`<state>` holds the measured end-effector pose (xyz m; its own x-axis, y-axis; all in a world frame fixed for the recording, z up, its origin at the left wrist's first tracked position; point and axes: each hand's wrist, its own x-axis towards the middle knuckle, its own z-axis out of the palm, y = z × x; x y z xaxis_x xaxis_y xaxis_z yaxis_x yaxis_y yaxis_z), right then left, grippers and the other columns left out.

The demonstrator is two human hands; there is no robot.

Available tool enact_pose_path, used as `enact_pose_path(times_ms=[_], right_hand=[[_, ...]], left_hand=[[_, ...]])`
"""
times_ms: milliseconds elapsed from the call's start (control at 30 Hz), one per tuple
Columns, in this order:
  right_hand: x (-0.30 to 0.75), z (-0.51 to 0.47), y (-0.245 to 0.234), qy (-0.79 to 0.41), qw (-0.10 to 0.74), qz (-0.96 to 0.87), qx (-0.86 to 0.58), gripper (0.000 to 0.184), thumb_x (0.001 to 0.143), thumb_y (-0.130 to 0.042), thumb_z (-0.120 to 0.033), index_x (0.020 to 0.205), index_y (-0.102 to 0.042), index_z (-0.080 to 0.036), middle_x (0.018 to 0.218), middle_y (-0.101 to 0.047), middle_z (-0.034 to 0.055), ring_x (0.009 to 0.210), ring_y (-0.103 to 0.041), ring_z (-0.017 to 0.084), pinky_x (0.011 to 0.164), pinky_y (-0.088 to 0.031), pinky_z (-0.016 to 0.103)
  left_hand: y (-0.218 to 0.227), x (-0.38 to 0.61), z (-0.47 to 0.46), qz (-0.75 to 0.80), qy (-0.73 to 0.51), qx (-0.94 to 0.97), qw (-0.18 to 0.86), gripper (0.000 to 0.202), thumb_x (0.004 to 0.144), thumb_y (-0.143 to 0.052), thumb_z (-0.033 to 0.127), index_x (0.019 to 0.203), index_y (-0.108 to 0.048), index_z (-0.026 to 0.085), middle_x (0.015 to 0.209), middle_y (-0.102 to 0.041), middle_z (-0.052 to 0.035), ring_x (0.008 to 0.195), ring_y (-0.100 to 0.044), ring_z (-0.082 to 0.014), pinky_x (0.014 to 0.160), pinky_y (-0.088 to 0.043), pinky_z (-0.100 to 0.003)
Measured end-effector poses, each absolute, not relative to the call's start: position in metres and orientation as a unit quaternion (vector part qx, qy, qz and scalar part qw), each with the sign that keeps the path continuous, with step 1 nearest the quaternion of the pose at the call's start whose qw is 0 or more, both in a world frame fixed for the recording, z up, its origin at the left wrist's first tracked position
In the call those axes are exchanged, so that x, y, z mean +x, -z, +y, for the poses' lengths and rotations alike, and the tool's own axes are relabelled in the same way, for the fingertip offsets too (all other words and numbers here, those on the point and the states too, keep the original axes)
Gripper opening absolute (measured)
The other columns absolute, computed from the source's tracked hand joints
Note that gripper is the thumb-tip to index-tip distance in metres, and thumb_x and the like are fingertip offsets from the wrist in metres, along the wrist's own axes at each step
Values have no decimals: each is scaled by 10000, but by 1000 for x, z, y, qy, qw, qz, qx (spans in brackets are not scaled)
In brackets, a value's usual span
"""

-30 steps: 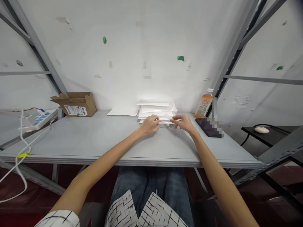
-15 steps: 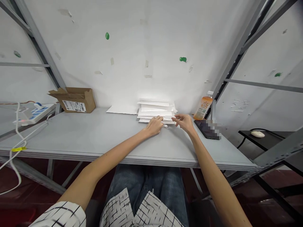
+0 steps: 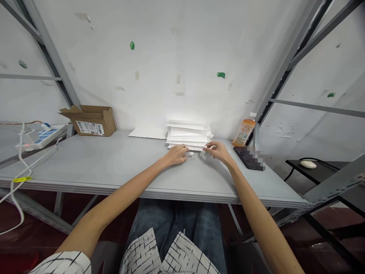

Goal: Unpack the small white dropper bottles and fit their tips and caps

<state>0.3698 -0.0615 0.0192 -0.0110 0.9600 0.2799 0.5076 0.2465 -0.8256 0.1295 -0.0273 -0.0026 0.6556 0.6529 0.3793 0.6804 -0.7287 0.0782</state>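
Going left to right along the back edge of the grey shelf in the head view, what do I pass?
Open cardboard box, flat white sheet, stack of white papers, plastic bottle of orange drink.

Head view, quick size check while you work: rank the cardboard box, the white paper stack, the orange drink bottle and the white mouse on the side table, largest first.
1. Too close to rank: the cardboard box and the white paper stack
2. The orange drink bottle
3. The white mouse
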Motion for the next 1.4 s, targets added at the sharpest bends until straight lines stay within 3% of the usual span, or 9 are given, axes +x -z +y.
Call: enact_pose_path(times_ms=[167,300,367,467,800,1033,1200,1400], right_hand=[[352,-65,-17,-308,390,-677,-543,305,714,-738,-401,837,-609,-153,1007,-664,92,598,-664,140,370,-411,181],[342,-66,-15,-334,400,-678,-518,297,708,-747,-396,833,-594,-175,888,-676,64,599,-672,159,415,-474,215],[339,-66,-14,-343,404,-681,-506,296,699,-753,-391,826,-593,-177,843,-672,49,600,-669,160,437,-498,228],[336,-66,-12,-353,399,-689,-493,296,684,-757,-372,838,-597,-175,905,-674,49,619,-667,151,446,-508,225],[334,-63,-8,-338,377,-716,-481,314,688,-693,-147,999,-653,-146,898,-681,63,696,-630,142,451,-504,186],[334,-59,-1,-323,382,-722,-478,452,696,-734,-183,1134,-621,-172,952,-702,79,684,-656,153,434,-487,187],[333,-59,1,-307,383,-721,-489,575,701,-785,-264,1236,-595,-173,995,-710,116,666,-686,179,446,-501,219],[332,-58,4,-272,368,-737,-498,569,754,-739,-216,1292,-560,-166,1015,-725,119,683,-698,168,559,-540,250]], left_hand=[[0,123,-22,-371,301,-867,-146,215,720,-616,242,930,-628,198,922,-694,-44,704,-614,-158,641,-478,-282],[1,129,-24,-353,331,-836,-260,378,670,-644,229,1045,-602,210,925,-679,-21,618,-601,-109,589,-470,-239],[3,133,-25,-344,323,-840,-267,422,670,-641,228,1089,-607,203,891,-680,-14,597,-592,-105,588,-463,-238],[5,137,-27,-343,327,-845,-248,307,688,-623,247,987,-656,182,898,-697,-30,611,-589,-116,597,-458,-246],[7,136,-18,-343,326,-833,-287,281,647,-673,283,897,-663,156,864,-690,-37,610,-542,-121,586,-426,-251],[5,137,-19,-300,327,-793,-418,339,650,-749,354,882,-647,128,832,-658,-41,572,-551,-110,536,-439,-246],[6,135,-17,-300,320,-793,-422,324,673,-774,423,779,-660,139,712,-628,-5,506,-535,-90,521,-408,-237],[3,136,-23,-337,345,-757,-441,378,609,-823,447,667,-617,135,635,-566,19,458,-499,-78,470,-362,-236]])
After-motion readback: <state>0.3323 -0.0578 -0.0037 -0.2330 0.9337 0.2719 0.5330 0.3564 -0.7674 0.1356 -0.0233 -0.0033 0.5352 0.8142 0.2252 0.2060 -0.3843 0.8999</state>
